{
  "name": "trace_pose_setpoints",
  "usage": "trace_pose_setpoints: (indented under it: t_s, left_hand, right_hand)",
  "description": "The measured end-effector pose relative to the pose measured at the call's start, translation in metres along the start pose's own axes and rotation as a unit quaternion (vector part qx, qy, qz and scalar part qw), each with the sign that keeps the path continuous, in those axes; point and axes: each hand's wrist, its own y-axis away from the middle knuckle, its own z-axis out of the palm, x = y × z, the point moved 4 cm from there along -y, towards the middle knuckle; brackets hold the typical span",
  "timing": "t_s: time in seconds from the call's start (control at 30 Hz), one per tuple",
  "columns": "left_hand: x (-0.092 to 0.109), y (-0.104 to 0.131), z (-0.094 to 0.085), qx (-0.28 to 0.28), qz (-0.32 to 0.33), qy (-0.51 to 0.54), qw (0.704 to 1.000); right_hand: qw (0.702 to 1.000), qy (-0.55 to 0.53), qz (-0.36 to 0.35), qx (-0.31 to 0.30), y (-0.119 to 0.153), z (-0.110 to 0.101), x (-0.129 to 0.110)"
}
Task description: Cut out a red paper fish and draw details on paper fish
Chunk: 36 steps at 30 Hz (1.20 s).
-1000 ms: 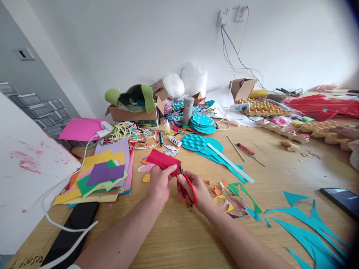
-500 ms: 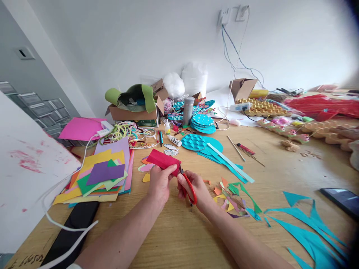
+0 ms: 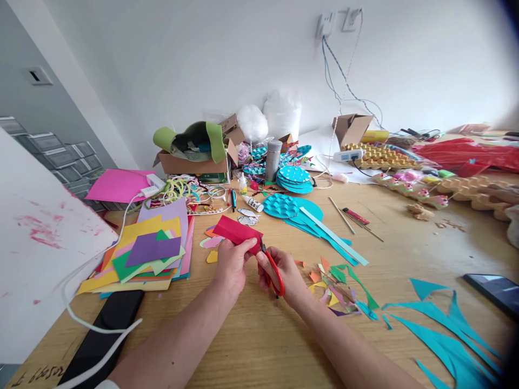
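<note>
The left hand [image 3: 232,266] is closed, its thumb pressing on top of a strip of red paper [image 3: 235,232] at the centre of the frame. The right hand [image 3: 286,269] is curled around the handles of the red-handled scissors [image 3: 279,280], whose blades meet the paper's right end. The left grip sits close to the blades, probably so the paper stays stiff there; the paper looks folded, perhaps for doubled layers. Fingers hide much of the blades, so I cannot tell how far they are apart.

Loose coloured sheets [image 3: 152,251] lie stacked at the left of the frame, seemingly within easy reach. Small paper scraps [image 3: 335,294] and blue offcuts [image 3: 438,324] lie at the lower right, likely dropped on the scissors' side. Cut paper shapes [image 3: 211,243] rest just left of the red paper.
</note>
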Motion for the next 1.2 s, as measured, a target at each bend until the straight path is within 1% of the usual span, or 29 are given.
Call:
trace_pose_setpoints:
  t_s: [0.53, 0.7, 1.2]
  left_hand:
    - [-0.0002, -0.001, -0.0008, 0.006, -0.009, 0.006, 1.0]
    - [0.0005, -0.001, -0.0006, -0.004, -0.008, 0.001, 1.0]
    - [0.0014, -0.0018, -0.0001, -0.013, -0.001, -0.012, 1.0]
  right_hand:
    - [1.0, 0.013, 0.0, 0.011, -0.0006, -0.0001, 0.0015]
    - [1.0, 0.019, -0.003, 0.01, -0.0003, -0.0005, 0.0012]
    - [1.0, 0.006, -0.001, 0.006, 0.0013, -0.0009, -0.003]
